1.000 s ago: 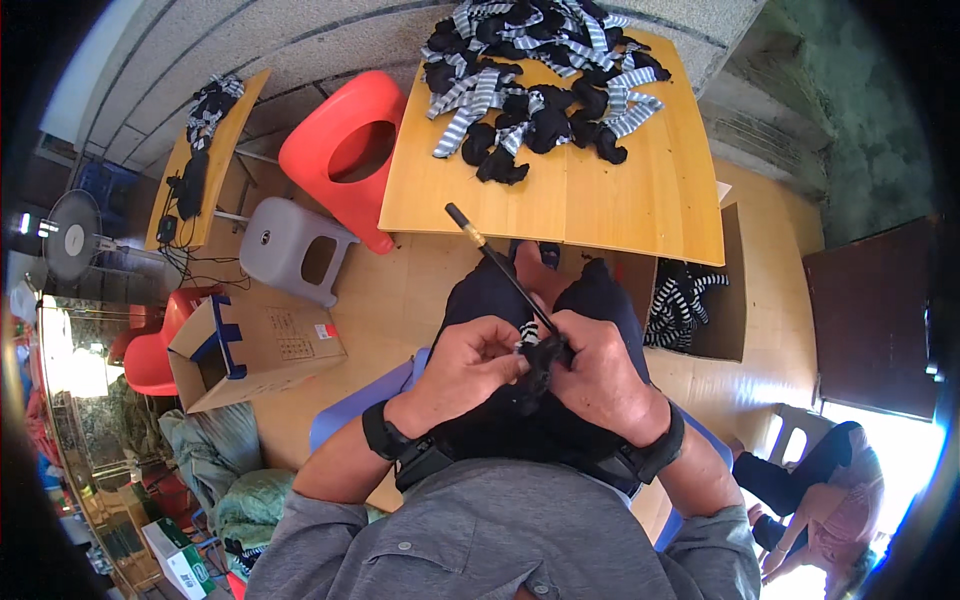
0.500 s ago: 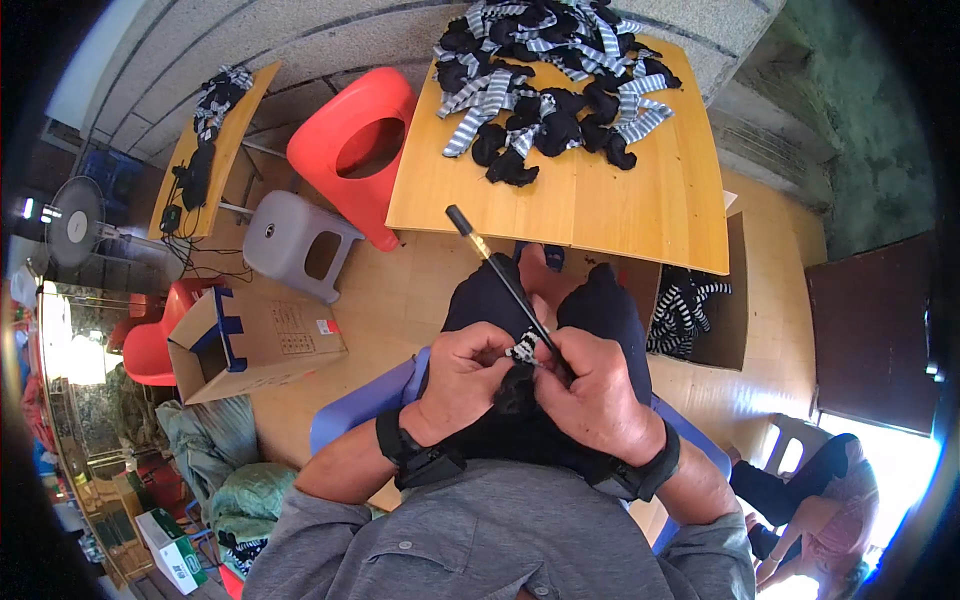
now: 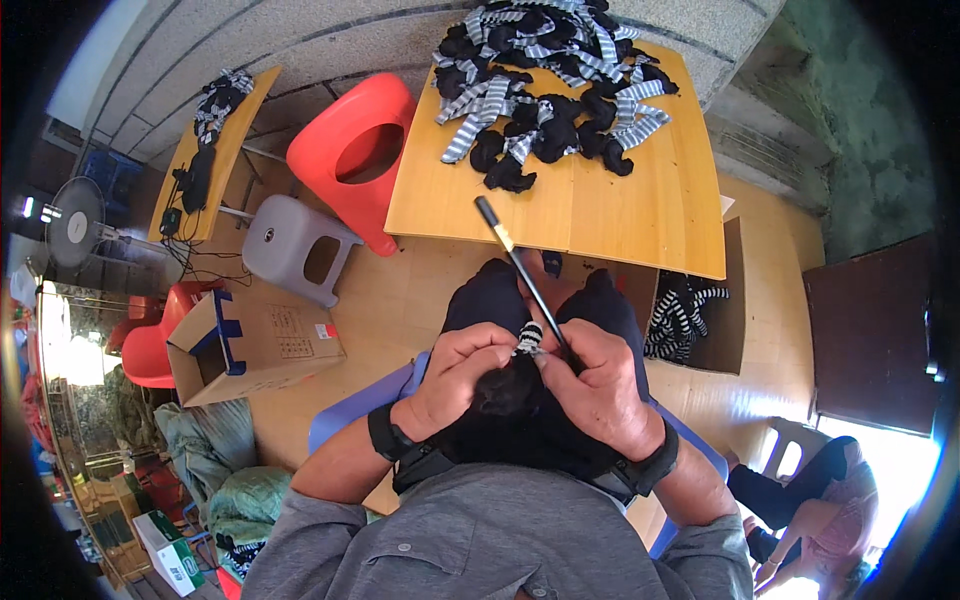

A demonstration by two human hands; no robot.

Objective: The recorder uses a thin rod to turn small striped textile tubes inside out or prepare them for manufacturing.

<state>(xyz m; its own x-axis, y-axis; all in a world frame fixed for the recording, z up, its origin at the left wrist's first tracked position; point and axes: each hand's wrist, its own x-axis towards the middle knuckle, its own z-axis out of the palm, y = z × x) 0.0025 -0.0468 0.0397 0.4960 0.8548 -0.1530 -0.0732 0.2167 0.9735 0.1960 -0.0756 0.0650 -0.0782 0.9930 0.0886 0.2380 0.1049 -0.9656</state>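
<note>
Over my lap, my left hand [image 3: 462, 368] pinches one side of a small black-and-white striped knit piece [image 3: 530, 338]. Dark bunched fabric [image 3: 507, 388] hangs just below it. My right hand [image 3: 600, 378] grips the other side of the knit piece. The same hand also has a thin black stick with a gold band [image 3: 524, 268] between thumb and fingers, its far end pointing up and left. The stick's lower end is hidden in my right hand.
Ahead stands a wooden table [image 3: 650, 220] heaped with black and grey-striped knit pieces [image 3: 550, 120]. Striped fabric lies in a cardboard box [image 3: 735, 300] at its right. Left are a red stool [image 3: 375, 210], a grey stool [image 3: 290, 240] and a cardboard box [image 3: 270, 350]. Another person [image 3: 820, 510] sits lower right.
The stick has shifted slightly right, and its tip is a little lower. My hands have moved slightly apart around the striped knit piece, which now stands more upright.
</note>
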